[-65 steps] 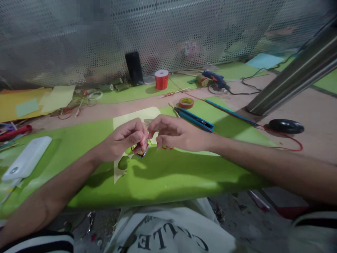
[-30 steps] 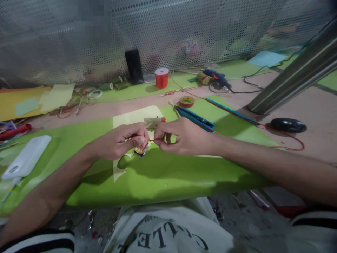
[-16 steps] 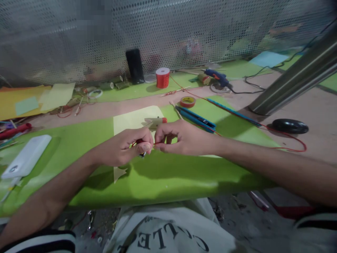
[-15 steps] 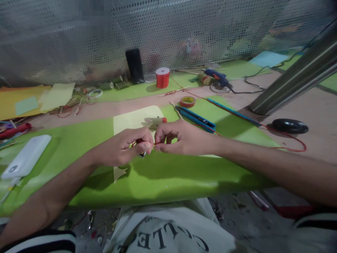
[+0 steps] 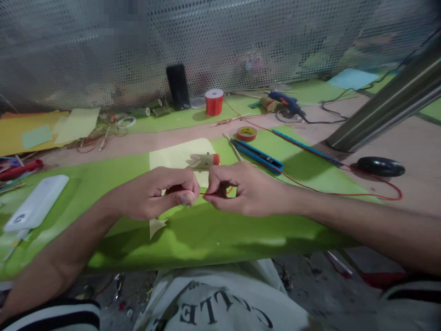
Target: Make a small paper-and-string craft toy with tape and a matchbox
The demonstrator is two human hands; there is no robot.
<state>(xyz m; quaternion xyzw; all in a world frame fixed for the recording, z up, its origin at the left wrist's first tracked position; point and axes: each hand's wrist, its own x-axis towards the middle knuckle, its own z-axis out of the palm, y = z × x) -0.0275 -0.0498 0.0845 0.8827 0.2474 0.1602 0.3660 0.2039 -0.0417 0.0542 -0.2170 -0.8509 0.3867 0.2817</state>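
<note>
between two hands (image 5: 156,193) stretches one red cord (image 5: 203,193).

On my remote view, a perforated grey metal screen (image 5: 241,41) behind the worktop (image 5: 220,248), a slanting steel pole (image 5: 389,96) near its right edge, dim light, soft shadows, a littered grey floor (image 5: 327,294) below the near edge.

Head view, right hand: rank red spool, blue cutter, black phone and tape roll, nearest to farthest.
From the right hand:
1. Blue cutter: just beyond it
2. Tape roll: behind the cutter
3. Red spool: farther back, leftward
4. Black phone: left of the spool
</note>
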